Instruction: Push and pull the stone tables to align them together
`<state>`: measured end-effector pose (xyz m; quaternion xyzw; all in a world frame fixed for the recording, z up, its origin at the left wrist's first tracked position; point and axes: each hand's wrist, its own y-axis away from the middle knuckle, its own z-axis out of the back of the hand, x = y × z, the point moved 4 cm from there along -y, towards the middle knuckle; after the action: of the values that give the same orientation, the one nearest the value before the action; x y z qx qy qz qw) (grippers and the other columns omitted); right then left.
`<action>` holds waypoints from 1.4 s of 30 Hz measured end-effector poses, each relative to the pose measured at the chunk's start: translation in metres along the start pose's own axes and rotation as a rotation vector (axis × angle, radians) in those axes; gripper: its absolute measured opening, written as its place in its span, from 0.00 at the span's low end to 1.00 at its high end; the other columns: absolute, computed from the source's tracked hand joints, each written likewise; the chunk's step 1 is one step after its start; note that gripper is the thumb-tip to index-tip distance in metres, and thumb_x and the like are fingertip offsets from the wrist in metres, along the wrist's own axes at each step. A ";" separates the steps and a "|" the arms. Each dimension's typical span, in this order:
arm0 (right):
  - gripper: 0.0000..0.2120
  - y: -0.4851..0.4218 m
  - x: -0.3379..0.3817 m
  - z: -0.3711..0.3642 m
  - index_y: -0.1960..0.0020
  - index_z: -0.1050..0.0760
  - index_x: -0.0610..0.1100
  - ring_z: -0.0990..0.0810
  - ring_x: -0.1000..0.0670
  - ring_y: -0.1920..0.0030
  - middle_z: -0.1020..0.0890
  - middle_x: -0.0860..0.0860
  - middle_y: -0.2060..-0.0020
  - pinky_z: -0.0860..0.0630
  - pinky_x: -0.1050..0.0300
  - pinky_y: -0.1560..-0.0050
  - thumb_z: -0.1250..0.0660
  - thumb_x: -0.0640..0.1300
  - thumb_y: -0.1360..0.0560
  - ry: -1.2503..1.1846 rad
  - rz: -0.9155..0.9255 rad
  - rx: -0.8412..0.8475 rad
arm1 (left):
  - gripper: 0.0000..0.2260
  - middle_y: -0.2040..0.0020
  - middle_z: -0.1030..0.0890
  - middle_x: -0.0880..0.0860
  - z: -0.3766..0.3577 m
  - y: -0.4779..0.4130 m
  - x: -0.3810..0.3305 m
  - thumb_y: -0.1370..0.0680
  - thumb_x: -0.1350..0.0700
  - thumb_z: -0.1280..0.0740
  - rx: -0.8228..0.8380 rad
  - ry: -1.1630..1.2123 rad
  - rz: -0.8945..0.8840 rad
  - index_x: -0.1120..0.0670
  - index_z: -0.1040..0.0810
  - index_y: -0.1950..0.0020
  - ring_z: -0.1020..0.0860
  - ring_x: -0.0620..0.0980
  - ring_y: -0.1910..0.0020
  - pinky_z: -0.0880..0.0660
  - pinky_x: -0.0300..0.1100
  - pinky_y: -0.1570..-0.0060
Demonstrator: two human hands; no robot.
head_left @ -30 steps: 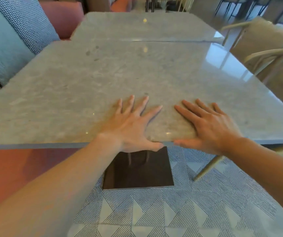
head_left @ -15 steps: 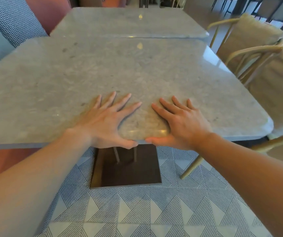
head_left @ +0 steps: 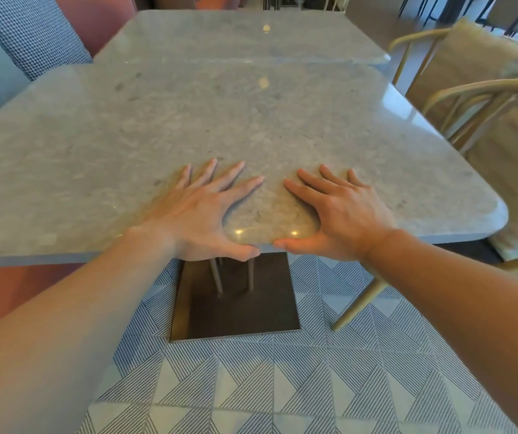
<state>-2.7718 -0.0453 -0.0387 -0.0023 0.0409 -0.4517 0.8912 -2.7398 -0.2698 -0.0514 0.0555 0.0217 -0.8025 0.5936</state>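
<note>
Where the forearms reach in from the near side, the left hand (head_left: 201, 214) and right hand (head_left: 342, 214) lie flat, side by side, on the tabletop of the near stone table (head_left: 220, 120), at the middle of its near edge. The fingers (head_left: 241, 188) are straight and spread, gripping nothing, with the thumbs laid along the edge face; whether they hook beneath cannot be told. Both hands are equally near. The fingertips point straight ahead toward the far stone table (head_left: 235, 36), which lies directly beyond. Its near edge meets or almost meets the near table's far edge; a gap cannot be confirmed. Judgement: the near slab appears offset leftward of the far one, so the correction called for is sideways to the right rather than forward.
</note>
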 end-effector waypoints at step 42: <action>0.36 0.117 -0.220 0.204 0.23 0.30 0.46 0.19 0.54 0.31 0.18 0.53 0.31 0.21 0.62 0.36 0.31 0.62 0.26 -1.659 -0.317 -0.431 | 0.18 0.30 0.18 0.49 0.216 -0.109 -0.276 0.24 0.36 0.30 -0.580 1.522 0.254 0.40 0.17 0.38 0.23 0.51 0.26 0.26 0.53 0.27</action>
<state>-2.7920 0.1947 0.1754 -0.5049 -0.5375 -0.4054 0.5402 -2.7774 0.0030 0.1912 0.4309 0.6180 -0.4348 0.4933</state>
